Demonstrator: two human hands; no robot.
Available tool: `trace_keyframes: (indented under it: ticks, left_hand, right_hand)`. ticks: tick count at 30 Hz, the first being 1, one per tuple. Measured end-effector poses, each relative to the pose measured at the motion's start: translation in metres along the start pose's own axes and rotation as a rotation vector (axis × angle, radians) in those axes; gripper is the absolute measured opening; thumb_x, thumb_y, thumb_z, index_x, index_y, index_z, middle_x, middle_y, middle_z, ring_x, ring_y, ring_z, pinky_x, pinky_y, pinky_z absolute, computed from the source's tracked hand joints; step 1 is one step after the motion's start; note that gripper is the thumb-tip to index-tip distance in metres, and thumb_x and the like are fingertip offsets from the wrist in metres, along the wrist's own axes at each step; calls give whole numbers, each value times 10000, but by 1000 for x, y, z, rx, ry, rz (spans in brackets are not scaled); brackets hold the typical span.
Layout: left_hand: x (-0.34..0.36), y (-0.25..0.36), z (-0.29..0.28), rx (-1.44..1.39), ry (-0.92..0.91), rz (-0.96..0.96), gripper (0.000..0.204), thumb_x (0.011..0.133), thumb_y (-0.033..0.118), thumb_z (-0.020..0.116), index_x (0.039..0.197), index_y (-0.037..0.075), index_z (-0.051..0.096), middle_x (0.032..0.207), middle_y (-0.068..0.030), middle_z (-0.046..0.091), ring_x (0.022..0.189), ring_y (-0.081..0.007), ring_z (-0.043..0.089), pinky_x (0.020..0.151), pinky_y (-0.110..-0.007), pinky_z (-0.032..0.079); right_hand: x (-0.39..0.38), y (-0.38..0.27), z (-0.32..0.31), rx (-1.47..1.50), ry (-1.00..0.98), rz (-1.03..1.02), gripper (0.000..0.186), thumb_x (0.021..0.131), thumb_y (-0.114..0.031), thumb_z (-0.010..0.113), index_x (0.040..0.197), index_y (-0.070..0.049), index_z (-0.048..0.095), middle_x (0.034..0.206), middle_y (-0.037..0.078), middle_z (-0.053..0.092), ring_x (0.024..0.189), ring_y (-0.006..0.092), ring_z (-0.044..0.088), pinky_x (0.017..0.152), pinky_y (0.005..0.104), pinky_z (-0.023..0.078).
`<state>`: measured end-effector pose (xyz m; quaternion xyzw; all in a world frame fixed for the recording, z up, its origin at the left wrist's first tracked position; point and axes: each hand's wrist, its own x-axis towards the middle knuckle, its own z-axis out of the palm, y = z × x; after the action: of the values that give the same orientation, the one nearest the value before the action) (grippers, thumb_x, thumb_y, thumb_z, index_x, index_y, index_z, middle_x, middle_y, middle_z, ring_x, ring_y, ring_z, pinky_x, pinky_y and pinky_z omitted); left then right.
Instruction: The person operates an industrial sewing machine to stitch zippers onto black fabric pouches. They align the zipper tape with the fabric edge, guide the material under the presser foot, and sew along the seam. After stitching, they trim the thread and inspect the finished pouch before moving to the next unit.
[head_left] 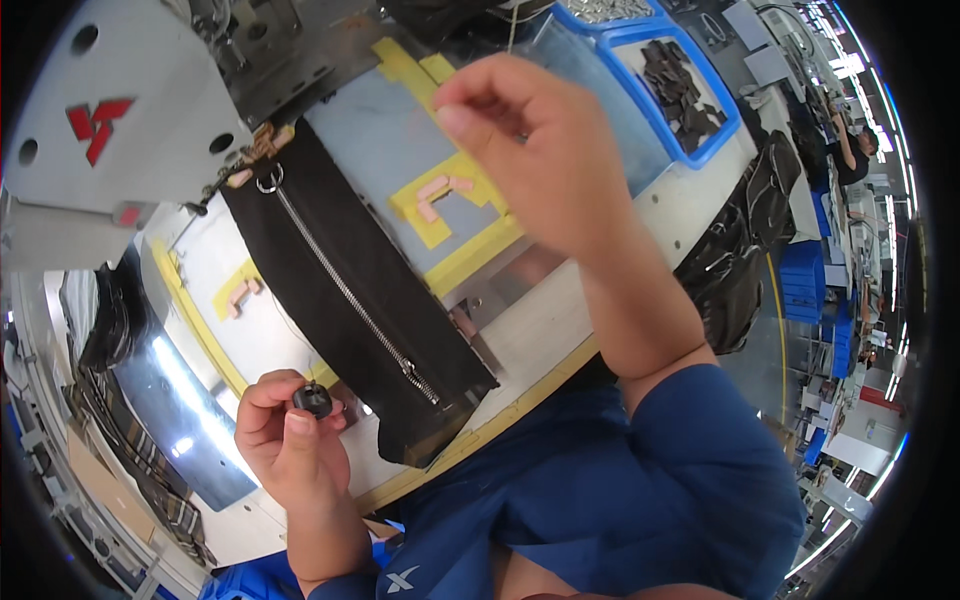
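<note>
My left hand [295, 440] pinches a small black round part [312, 400] between thumb and fingers, beside the lower left edge of a black fabric strip [350, 250]. A silver zipper [340, 280] runs lengthwise along the strip, with a metal ring at its far end and the slider near the close end. The strip's far end reaches the sewing machine [120, 130]. Raised over the table's right part, my right hand [540, 150] has thumb and fingers closed together. Whatever may be in that pinch is too small or hidden to make out.
Yellow tape and pink blocks [435, 195] mark the table plate on both sides of the strip. At the far right a blue-rimmed tray [690, 100] holds dark pieces; another beside it holds small metal parts. Black material [745, 250] hangs at the right edge.
</note>
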<state>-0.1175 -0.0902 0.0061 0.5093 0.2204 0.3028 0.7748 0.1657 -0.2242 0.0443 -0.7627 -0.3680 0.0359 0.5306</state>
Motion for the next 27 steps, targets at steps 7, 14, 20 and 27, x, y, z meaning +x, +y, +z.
trace_keyframes:
  ticks: [7,14,20,27]
  left_hand:
    - [4,-4,-3,-36,63,-112,283,938,134,813,1107,-25,650,1010,-119,665,801,-193,701,725,-334,581]
    - [5,-3,-1,-45,29,-129,275,927,114,817,1101,-31,661,981,-115,678,780,-187,699,745,-333,601]
    - [6,-5,1,-70,11,-149,287,921,106,822,1113,-39,664,994,-119,684,770,-173,704,770,-319,610]
    - [5,-6,3,-50,8,-143,286,923,101,820,1114,-42,662,1016,-120,679,794,-179,719,761,-298,605]
  right_hand:
    - [20,43,-29,-474,-193,313,232,915,-173,762,1104,-42,737,1083,124,731,1037,312,690,920,432,548]
    - [11,32,-13,-356,-227,68,178,918,-99,716,1085,-41,742,977,131,686,942,348,677,833,440,544]
    - [-18,-19,0,-120,-324,-204,139,926,-61,697,1060,-43,730,946,93,648,860,311,673,731,401,545]
    - [-29,-35,1,-140,-311,-322,262,815,25,742,1069,-36,754,941,91,648,779,267,674,652,360,540]
